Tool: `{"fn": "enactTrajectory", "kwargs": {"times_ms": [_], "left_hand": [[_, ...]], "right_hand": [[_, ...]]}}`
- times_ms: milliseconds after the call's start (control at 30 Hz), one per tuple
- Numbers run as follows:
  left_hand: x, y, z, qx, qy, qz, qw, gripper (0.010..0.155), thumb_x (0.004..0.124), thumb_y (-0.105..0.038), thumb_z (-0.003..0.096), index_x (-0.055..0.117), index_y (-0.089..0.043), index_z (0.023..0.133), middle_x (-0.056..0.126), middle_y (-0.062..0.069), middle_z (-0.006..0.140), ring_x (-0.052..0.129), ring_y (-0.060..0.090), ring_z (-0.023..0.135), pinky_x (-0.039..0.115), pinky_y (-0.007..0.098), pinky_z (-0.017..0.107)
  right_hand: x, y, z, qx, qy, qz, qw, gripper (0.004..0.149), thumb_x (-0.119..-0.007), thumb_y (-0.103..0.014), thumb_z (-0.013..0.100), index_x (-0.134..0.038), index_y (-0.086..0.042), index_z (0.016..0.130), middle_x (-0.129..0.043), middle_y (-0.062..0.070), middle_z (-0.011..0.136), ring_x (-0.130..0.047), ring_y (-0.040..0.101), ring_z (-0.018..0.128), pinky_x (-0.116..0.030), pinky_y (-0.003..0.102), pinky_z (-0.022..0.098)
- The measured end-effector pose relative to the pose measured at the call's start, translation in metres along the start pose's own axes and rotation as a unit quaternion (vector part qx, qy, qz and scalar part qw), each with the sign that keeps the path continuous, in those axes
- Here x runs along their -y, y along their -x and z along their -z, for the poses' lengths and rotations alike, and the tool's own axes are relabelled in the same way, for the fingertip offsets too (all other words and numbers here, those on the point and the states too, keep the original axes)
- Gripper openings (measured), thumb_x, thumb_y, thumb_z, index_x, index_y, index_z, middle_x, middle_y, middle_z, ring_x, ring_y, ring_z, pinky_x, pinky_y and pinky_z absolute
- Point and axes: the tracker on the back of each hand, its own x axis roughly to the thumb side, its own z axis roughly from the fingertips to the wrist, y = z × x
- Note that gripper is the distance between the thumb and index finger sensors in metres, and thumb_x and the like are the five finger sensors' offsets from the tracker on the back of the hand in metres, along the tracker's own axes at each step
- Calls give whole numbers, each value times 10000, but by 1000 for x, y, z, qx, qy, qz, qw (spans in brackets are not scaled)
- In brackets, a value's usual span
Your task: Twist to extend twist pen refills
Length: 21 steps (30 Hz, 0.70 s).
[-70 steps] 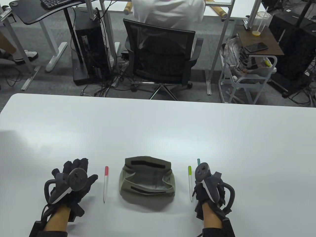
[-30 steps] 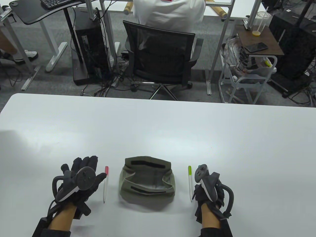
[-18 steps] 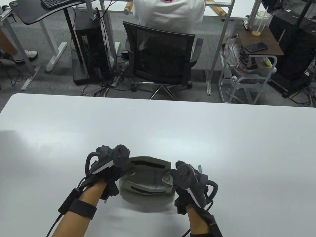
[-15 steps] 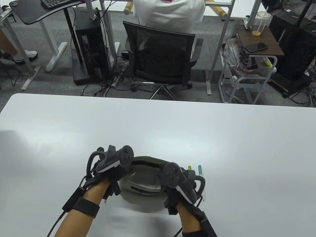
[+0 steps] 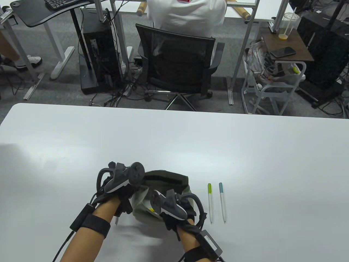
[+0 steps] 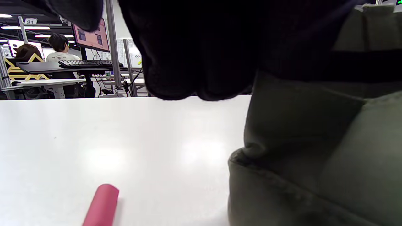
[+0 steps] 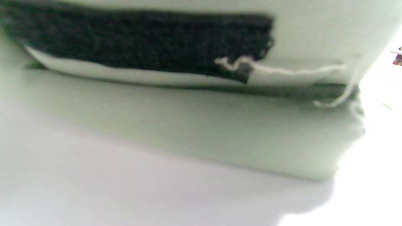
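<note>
Table view | pouch point(image 5: 174, 178) | pens point(image 5: 210, 202) | lettering perhaps too small to read

My gloved right hand point(image 5: 174, 206) covers the near opening of the olive fabric pouch point(image 5: 174, 181), so I cannot see its fingers. The red-capped white pen point(image 6: 102, 205) runs off the left wrist view's bottom edge. The right wrist view is blurred, showing only pouch fabric.
</note>
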Motion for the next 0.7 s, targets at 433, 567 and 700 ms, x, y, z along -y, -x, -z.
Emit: {"fn": "enactTrajectory", "kwargs": {"times_ms": [433, 567, 700], "left_hand": [[3, 7, 3, -6, 8, -21, 1000, 451, 864, -435, 484, 886, -197, 866, 1013, 8, 688, 988, 294, 695, 491, 767, 680], [1, 6, 4, -10, 14, -21, 1000, 450, 866, -429, 483, 887, -196, 867, 1013, 11, 691, 986, 295, 700, 486, 768, 683], [2, 5, 5, -13, 13, -23, 1000, 448, 866, -421, 482, 885, -196, 868, 1011, 11, 697, 985, 298, 705, 485, 767, 684]], "right_hand": [[-6, -5, -2, 21, -11, 18, 1000, 494, -855, -308, 312, -854, -272, 805, -919, 11, 728, -958, 117, 391, -844, 264, 241], [-5, -4, -4, 26, 2, 19, 999, 462, -852, -310, 311, -875, -283, 771, -923, 7, 721, -958, 113, 376, -842, 260, 232], [-8, 2, -5, 21, 25, 39, 999, 424, -846, -327, 301, -908, -301, 719, -931, -9, 707, -956, 99, 365, -840, 247, 222]]}}
